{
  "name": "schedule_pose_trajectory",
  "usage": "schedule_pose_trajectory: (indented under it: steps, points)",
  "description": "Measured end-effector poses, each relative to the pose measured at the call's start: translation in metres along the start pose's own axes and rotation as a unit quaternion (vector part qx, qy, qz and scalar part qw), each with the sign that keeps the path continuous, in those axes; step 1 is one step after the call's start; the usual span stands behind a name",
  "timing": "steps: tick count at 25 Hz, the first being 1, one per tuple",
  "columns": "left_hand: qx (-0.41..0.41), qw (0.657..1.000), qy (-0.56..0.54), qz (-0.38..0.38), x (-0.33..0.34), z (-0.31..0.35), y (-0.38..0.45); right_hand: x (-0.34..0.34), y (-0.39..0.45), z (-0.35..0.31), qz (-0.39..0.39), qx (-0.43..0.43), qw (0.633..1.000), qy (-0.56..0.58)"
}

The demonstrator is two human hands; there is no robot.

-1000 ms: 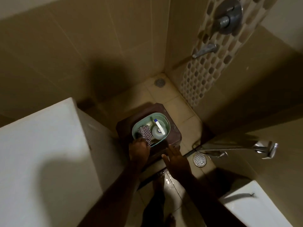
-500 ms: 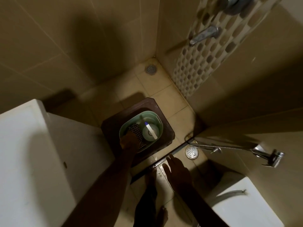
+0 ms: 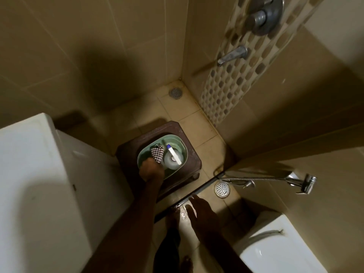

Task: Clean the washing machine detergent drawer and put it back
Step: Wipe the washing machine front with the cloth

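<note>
Nearest the camera, at the bottom of the view, the person's bare foot (image 3: 187, 262) stands on the tiled floor, with a white toilet tank (image 3: 275, 251) low on the right. Just above it the right hand (image 3: 202, 210) hangs free over the wet floor beside a dark threshold strip (image 3: 199, 191), fingers spread apart and holding nothing. A round floor drain (image 3: 222, 189) sits just past that strip, and a metal hand sprayer (image 3: 304, 181) with its hose is mounted on the right wall. On the left stands the white washing machine (image 3: 35, 184), its top filling much of that side.

Farther out, the left arm reaches forward to a pale green tub (image 3: 182, 145) set on a dark brown stool (image 3: 126, 154). The left hand (image 3: 151, 170) is at the tub's near rim, fingers curled down onto a checked cloth (image 3: 157, 152); whether it truly grips the cloth cannot be told in the dim light. Beside the cloth in the tub lie a round whitish piece (image 3: 169, 160) and a white bottle with a blue cap (image 3: 174, 155) across it. The detergent drawer itself cannot be made out for certain.

Beyond the stool, a second drain (image 3: 175, 93) sits in the corner. A tap (image 3: 232, 55) and mixer knob (image 3: 264, 15) are fixed on the mosaic strip above.
</note>
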State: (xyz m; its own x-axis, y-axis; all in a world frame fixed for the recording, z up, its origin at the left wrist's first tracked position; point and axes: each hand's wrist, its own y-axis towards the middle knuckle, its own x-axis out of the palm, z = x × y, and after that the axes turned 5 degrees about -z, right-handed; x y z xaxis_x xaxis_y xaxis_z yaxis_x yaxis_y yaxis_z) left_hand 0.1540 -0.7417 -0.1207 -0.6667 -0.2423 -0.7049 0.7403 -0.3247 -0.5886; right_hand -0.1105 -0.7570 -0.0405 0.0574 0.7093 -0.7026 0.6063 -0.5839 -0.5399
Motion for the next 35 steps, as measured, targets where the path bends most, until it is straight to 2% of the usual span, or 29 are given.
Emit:
schedule_pose_trajectory:
  steps: [1,2,3,4,5,7,10,14,17,19,21,25,26,30,32,35]
  points:
    - [0.025,0.999,0.045,0.009,-0.014,-0.003,-0.033,-0.005,-0.007,-0.008,-0.013,0.012,1.000,0.017]
    - [0.075,0.996,0.039,0.025,-0.027,-0.004,-0.056,-0.012,-0.013,-0.020,-0.014,0.011,0.999,0.046]
    - [0.063,0.994,0.068,0.054,-0.036,-0.004,-0.079,-0.016,-0.019,-0.031,-0.009,0.005,0.996,0.087]
    - [0.096,0.981,0.083,0.145,-0.048,0.001,-0.103,-0.024,-0.028,-0.043,-0.002,-0.006,0.991,0.133]
    - [0.144,0.966,0.084,0.199,-0.057,-0.003,-0.125,-0.031,-0.039,-0.056,-0.011,-0.019,0.980,0.200]
    - [0.189,0.956,-0.007,0.223,-0.072,-0.012,-0.172,-0.044,-0.063,-0.081,-0.035,-0.056,0.947,0.315]
    - [0.216,0.951,-0.150,0.165,-0.086,-0.015,-0.250,-0.051,-0.099,-0.110,-0.018,-0.110,0.911,0.397]
    - [0.176,0.971,-0.142,0.078,-0.091,-0.034,-0.333,-0.046,-0.138,-0.130,-0.048,-0.135,0.877,0.459]
    - [0.234,0.963,-0.119,0.069,-0.094,-0.059,-0.376,-0.038,-0.168,-0.143,-0.035,-0.154,0.886,0.436]
    - [0.297,0.944,-0.136,0.044,-0.094,-0.082,-0.395,-0.032,-0.178,-0.146,-0.017,-0.164,0.892,0.421]
    - [0.333,0.929,-0.158,0.032,-0.095,-0.111,-0.409,-0.026,-0.188,-0.151,-0.031,-0.190,0.895,0.403]
    - [0.281,0.925,-0.254,-0.034,-0.102,-0.168,-0.424,0.011,-0.199,-0.158,-0.034,-0.208,0.906,0.368]
    - [0.257,0.931,-0.260,-0.019,-0.106,-0.185,-0.426,0.021,-0.199,-0.159,-0.026,-0.202,0.911,0.359]
    - [0.190,0.947,-0.213,0.145,-0.146,-0.275,-0.416,0.050,-0.191,-0.176,0.002,-0.139,0.959,0.249]
    - [0.158,0.951,-0.156,0.216,-0.177,-0.328,-0.408,0.068,-0.189,-0.192,0.043,-0.165,0.972,0.164]
    - [0.110,0.957,-0.048,0.265,-0.226,-0.400,-0.394,0.104,-0.190,-0.217,0.096,-0.218,0.971,0.017]
